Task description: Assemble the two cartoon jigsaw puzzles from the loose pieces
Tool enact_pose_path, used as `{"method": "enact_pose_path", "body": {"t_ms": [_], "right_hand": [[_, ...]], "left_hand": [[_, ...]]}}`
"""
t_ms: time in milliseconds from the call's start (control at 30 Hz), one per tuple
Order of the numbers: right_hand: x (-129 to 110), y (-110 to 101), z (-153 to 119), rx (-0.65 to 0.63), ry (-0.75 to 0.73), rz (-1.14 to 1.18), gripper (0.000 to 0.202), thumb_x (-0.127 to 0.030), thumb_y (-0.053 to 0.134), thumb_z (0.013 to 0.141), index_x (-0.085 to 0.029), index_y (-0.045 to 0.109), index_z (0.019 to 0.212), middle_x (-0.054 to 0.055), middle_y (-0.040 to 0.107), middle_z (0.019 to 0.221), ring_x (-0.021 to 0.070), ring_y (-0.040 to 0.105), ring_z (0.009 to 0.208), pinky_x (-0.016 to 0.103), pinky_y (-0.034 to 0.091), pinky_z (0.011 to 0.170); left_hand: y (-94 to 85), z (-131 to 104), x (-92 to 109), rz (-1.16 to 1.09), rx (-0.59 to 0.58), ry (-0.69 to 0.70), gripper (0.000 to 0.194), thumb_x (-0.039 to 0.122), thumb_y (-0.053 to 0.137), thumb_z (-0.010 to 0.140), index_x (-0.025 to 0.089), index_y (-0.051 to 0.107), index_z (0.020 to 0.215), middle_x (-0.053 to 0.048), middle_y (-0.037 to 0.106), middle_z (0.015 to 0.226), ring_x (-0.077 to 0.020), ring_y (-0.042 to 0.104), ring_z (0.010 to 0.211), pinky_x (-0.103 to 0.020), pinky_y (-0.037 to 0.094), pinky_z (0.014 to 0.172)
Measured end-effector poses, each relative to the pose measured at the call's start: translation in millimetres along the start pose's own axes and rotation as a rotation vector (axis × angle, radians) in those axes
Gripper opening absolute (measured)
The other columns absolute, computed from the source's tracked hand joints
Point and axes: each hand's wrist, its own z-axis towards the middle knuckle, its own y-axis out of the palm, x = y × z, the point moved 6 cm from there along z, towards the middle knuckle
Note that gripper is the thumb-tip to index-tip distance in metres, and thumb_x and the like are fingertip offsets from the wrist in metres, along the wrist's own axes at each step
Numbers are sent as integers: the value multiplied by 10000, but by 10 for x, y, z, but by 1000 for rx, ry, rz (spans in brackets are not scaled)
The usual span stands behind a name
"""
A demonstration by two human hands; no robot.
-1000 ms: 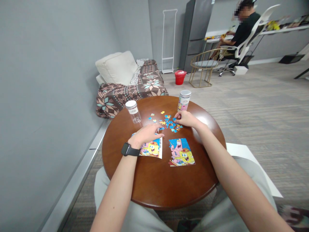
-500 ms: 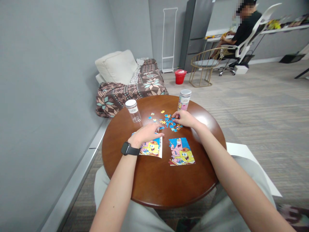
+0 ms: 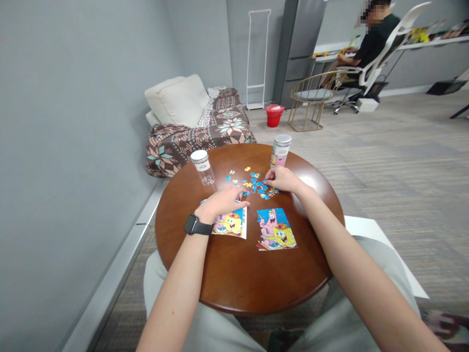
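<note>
1 clear cylindrical jar (image 3: pixel 203 167) stands left of the loose blue-and-yellow jigsaw pieces (image 3: pixel 262 191). At their near left the bare left hand (image 3: pixel 222 200), thumb and fingers apart, covers part of 1 printed cartoon sheet (image 3: pixel 230 224). 1 rectangular cartoon puzzle (image 3: pixel 276 230) lies on their near side. At their right edge the bare right hand (image 3: pixel 284 179) is narrowed; whether on a piece, I cannot tell

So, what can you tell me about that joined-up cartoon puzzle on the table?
The cartoon puzzle shows a pink character and a yellow one against blue. It looks like thin card, its left edge jagged. It lies flat on the round brown table, right of the printed sheet and nearer the person than the loose pieces; nothing else touches it.
</note>
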Motion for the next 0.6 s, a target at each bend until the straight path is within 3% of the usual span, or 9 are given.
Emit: {"method": "enact_pose_path", "body": {"t_ms": [300, 433, 600], "right_hand": [[-12, 9, 16, 41, 24, 174, 99, -133, 696, 690, -160, 636, 765, 33, 692, 759, 140, 631, 697, 236, 483, 676], [-109, -22, 1, 30, 43, 563, 145, -123, 704, 672, -149, 624, 790, 8, 655, 691, 112, 588, 608, 233, 469, 608], [-280, -68, -112, -172, 36, 1009, 203, -274, 761, 670, -150, 659, 793, 36, 690, 730, 127, 618, 681, 235, 453, 612]], "left_hand": [[7, 2, 0, 4, 10, 24, 440, 415, 553, 867, 182, 607, 1236, -65, 681, 970, -196, 620, 830, -268, 433, 717], [24, 3, -25, 8, 13, 21, 445, 430, 555, 866, 190, 599, 1238, -63, 678, 962, -200, 620, 840, -273, 439, 723], [-36, -11, 40, 25, 66, 64, 353, 359, 552, 874, 188, 617, 1175, -45, 668, 899, -192, 615, 823, -278, 448, 731]]}}
